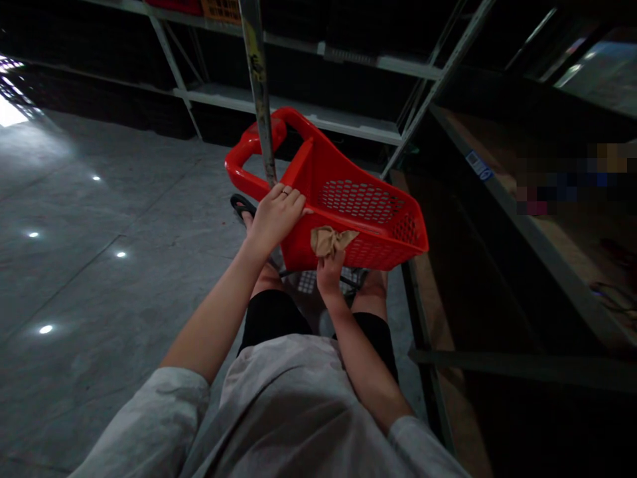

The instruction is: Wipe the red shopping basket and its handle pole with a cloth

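Observation:
A red plastic shopping cart [368, 174] with perforated basket walls stands in front of my legs. Over its near rim, close to the handle end, my left hand [277, 216] is closed, fingers curled across the edge. My right hand [329, 273] pinches a crumpled brown cloth [330, 241] against the outside of the cart's near wall; it might be paper, which I cannot tell. A scuffed metal pole [257, 86] rises just beyond my left hand, its lower end hidden behind the cart's rim.
Metal shelving [298, 114] runs behind the cart, with an orange crate [221, 9] on it at the top. To the right is a dark counter [502, 182] with a blue-and-white label. Smooth grey floor [99, 285] spreads to the left, reflecting spots of light.

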Motion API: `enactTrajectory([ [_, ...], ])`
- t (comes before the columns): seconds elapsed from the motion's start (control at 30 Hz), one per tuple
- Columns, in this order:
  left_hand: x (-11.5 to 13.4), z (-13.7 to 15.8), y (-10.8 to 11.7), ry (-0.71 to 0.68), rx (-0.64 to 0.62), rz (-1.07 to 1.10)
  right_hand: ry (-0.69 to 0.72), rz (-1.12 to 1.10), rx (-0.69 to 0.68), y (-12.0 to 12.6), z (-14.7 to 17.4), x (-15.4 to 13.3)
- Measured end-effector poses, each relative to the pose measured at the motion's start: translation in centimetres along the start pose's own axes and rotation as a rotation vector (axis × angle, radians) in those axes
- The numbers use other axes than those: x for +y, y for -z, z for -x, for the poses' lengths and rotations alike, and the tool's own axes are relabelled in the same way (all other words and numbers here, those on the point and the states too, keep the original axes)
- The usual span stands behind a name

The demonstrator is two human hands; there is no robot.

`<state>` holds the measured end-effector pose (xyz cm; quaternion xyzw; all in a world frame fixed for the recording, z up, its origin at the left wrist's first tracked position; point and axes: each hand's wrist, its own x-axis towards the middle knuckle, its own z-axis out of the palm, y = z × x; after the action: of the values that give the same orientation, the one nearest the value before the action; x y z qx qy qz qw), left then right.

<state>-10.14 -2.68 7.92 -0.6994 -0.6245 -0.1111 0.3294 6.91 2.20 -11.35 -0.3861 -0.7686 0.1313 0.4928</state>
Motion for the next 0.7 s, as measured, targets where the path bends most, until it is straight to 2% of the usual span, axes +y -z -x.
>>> enactTrajectory([
  [0.1, 0.0, -0.1, 0.1, 0.002, -0.023, -0.005, -0.109, -0.092, -0.05, 0.0, 3.0, 2.7],
  [0.17, 0.0, -0.1, 0.2, 0.011, -0.034, 0.021, -0.158, -0.104, -0.012, 0.8, 3.0, 3.2],
  [0.37, 0.3, 0.0, 0.2, 0.057, -0.043, 0.079, -0.165, -0.009, 0.365, 5.3, -4.2, 1.6],
  [0.43, 0.3, 0.0, 0.1, 0.061, -0.041, 0.072, -0.195, 0.024, 0.427, 5.9, -5.4, 1.8],
  [0.5, 0.3, -0.1, -0.1, 0.069, -0.039, 0.098, -0.225, 0.033, 0.362, 5.6, -4.6, 2.5],
  [0.7, 0.3, -0.1, -0.3, 0.093, 0.013, 0.194, -0.306, -0.011, 0.019, 2.8, 2.7, 4.4],
])
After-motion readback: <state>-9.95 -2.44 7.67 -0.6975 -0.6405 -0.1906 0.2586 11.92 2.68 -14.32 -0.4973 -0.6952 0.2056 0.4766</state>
